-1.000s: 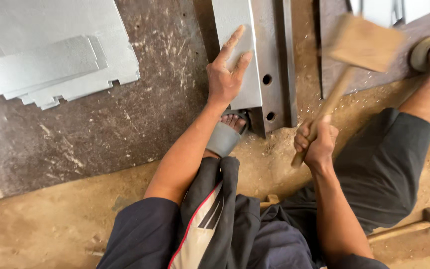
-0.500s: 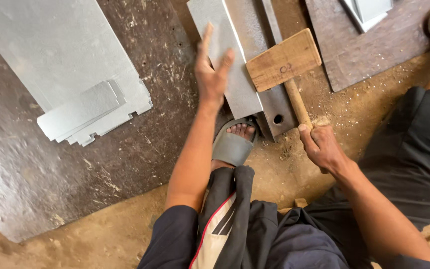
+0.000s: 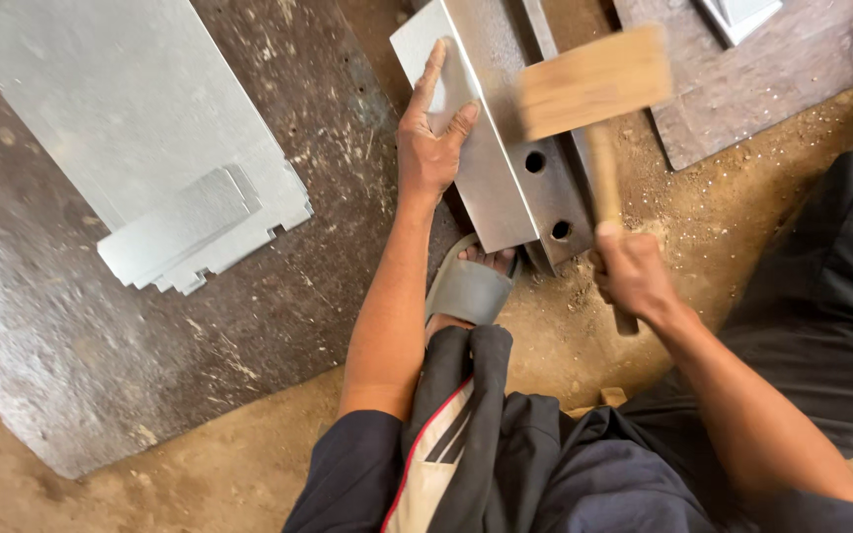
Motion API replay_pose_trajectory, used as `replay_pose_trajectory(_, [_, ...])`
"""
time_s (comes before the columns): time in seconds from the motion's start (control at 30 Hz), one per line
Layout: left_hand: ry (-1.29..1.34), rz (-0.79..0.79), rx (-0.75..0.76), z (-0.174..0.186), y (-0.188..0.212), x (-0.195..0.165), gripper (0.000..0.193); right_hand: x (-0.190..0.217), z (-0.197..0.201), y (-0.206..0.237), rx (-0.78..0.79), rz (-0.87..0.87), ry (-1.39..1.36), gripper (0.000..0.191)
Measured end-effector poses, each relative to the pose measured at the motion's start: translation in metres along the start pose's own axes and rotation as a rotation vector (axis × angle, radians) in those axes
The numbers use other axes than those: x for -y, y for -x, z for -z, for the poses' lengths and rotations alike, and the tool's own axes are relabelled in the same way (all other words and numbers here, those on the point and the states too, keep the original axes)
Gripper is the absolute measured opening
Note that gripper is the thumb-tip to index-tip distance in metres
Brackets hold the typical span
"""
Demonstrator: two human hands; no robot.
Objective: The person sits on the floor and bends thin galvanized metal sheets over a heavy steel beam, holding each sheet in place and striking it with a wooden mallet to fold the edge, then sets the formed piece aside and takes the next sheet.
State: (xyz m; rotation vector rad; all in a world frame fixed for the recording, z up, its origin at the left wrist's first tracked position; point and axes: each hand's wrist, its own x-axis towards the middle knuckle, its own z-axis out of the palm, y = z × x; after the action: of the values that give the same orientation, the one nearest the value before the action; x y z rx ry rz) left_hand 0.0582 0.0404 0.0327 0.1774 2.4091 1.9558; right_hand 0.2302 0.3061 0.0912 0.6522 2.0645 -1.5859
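On the packed-dirt floor (image 3: 249, 464) of a workshop, beside a large dark scuffed metal plate (image 3: 71, 326), a person seated low works a strip of galvanised sheet metal (image 3: 481, 178) over a heavy steel angle bar (image 3: 535, 168) with two round holes near its close end. The strip lies along the bar, its left part flat and its right part turned down against the bar's face, so a fold appears already formed along at least the near stretch; how true it runs further up, where the strip leaves the picture, cannot be told. The left hand (image 3: 428, 143) lies open and flat on the strip, fingers spread, pinning it rather than gripping it. The right hand (image 3: 634, 276) is closed tight round the handle of a wooden mallet (image 3: 594, 84), whose blurred head hangs just above the bar near the fold line, so the beating looks to be in hand and not finished. A foot in a grey sandal (image 3: 471, 286) sits just below the bar's near end. To the left, on the dark plate, a broad galvanised sheet (image 3: 120, 109) carries a small stack of notched cut pieces (image 3: 190, 237), which look not yet folded. More bright sheet offcuts (image 3: 737, 15) rest on a second plate at upper right.
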Motion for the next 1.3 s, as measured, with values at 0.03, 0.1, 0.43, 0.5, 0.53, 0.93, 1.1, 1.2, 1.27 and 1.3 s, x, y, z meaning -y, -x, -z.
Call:
replay_pose_trajectory(0.03, [-0.02, -0.001, 0.003, 0.001, -0.001, -0.006, 0.073, -0.002, -0.002, 0.001, -0.011, -0.049, -0.292, 0.041])
replay_pose_trajectory(0.1, [-0.013, -0.05, 0.019, 0.002, -0.003, -0.014, 0.073, -0.003, -0.002, 0.004, -0.058, 0.0, -0.664, 0.037])
replay_pose_trajectory(0.43, [0.016, 0.038, 0.092, 0.011, -0.008, -0.003, 0.081, -0.001, -0.001, -0.001, -0.067, 0.181, -0.567, 0.04])
replay_pose_trajectory(0.5, [0.024, 0.039, 0.089, 0.014, -0.01, -0.002, 0.084, 0.002, -0.004, -0.008, -0.047, 0.184, -0.388, 0.042])
replay_pose_trajectory(0.53, [0.03, 0.023, 0.106, 0.015, -0.01, -0.001, 0.086, 0.003, -0.005, -0.011, -0.01, 0.104, -0.174, 0.047])
replay_pose_trajectory(0.93, [-0.043, 0.075, 0.109, 0.013, -0.015, -0.003, 0.087, 0.023, -0.006, -0.046, -0.07, 0.262, -0.522, 0.044])
replay_pose_trajectory(1.1, [-0.027, 0.092, 0.109, 0.012, -0.015, -0.013, 0.087, 0.024, -0.006, -0.061, -0.029, 0.309, -0.207, 0.049])
replay_pose_trajectory(1.2, [0.003, 0.12, 0.128, 0.014, -0.015, -0.016, 0.088, 0.024, -0.005, -0.069, -0.036, 0.159, -0.408, 0.042])
replay_pose_trajectory(1.27, [0.023, 0.191, 0.108, 0.016, -0.014, -0.018, 0.088, 0.024, -0.006, -0.074, -0.085, 0.321, -0.764, 0.047])
replay_pose_trajectory(1.3, [0.013, 0.19, 0.117, 0.018, -0.013, -0.018, 0.088, 0.025, -0.008, -0.075, -0.034, 0.355, -0.485, 0.048])
